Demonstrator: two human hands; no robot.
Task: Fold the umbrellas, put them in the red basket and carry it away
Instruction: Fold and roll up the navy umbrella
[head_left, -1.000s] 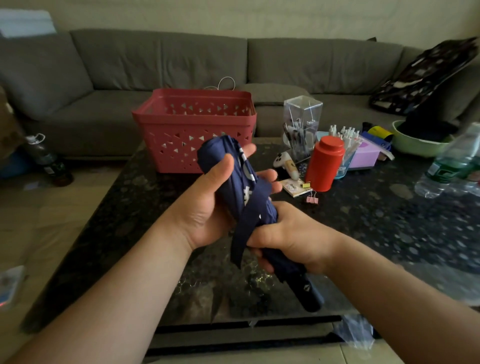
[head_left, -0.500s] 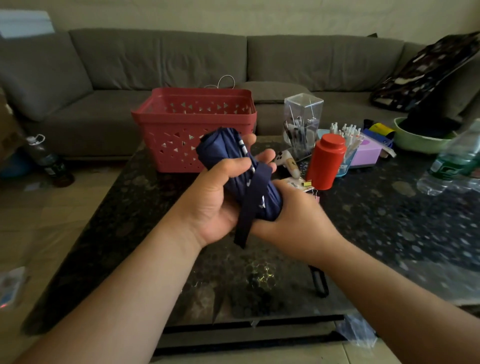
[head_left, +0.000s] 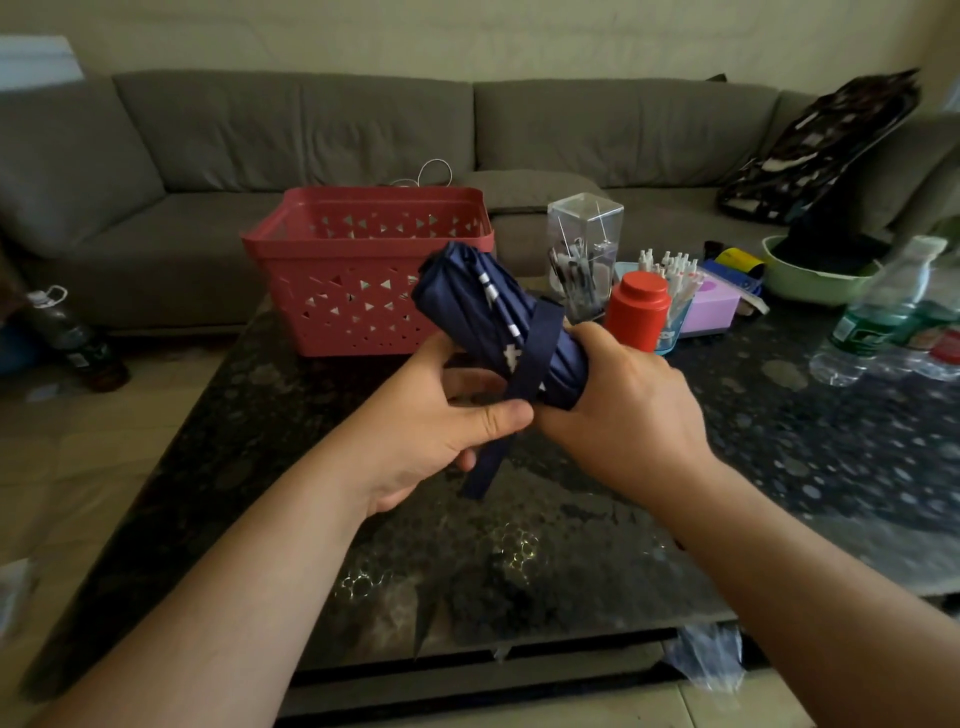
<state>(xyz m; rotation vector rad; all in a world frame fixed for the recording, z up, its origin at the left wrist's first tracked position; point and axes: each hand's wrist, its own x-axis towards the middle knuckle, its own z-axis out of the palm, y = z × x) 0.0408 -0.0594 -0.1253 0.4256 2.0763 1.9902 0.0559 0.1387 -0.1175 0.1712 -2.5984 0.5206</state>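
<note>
A folded navy umbrella (head_left: 467, 296) with white marks is held above the dark table, its top end pointing up and left toward the red basket (head_left: 358, 275). My right hand (head_left: 618, 400) grips the umbrella's lower half and hides the handle. My left hand (head_left: 441, 421) pinches the navy closing strap (head_left: 535, 353), which crosses over the bundle and hangs loose below my thumb. The basket stands at the table's far edge, and what I see of its inside holds nothing.
The speckled black table (head_left: 779, 467) carries a red canister (head_left: 636, 312), a clear pen holder (head_left: 584, 249), a purple box (head_left: 711, 306), a green bowl (head_left: 810, 275) and plastic bottles (head_left: 883, 322). A grey sofa (head_left: 260, 145) lies behind. A dark bottle (head_left: 78, 338) stands on the floor at left.
My left hand has let go of the umbrella's body and now pinches the strap, drawn across the bundle. My right hand has slid up over the lower half, hiding the handle.
</note>
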